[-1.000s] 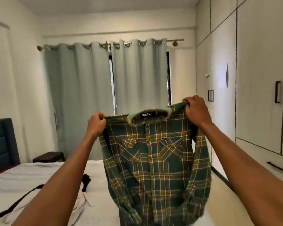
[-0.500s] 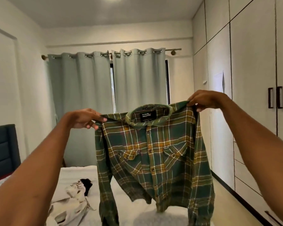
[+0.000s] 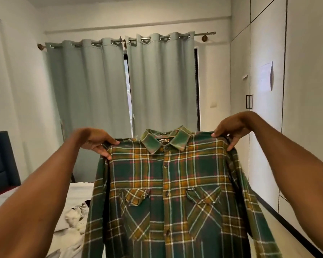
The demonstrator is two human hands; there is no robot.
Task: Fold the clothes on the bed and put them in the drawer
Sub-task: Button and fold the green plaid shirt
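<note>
Left hand [image 3: 96,141] and right hand [image 3: 231,130] are each pinching a shoulder of the green plaid shirt [image 3: 168,192], holding it spread mid-frame above the bed [image 3: 78,190]; folding is only starting, next probably laying it flat.

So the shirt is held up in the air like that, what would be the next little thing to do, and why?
Probably lower the plaid shirt flat onto the bed. The left hand and right hand each pinch a shoulder, so it hangs open, front facing the person, unfolded. Folding likely needs a surface, and the bed lies just below.
</note>
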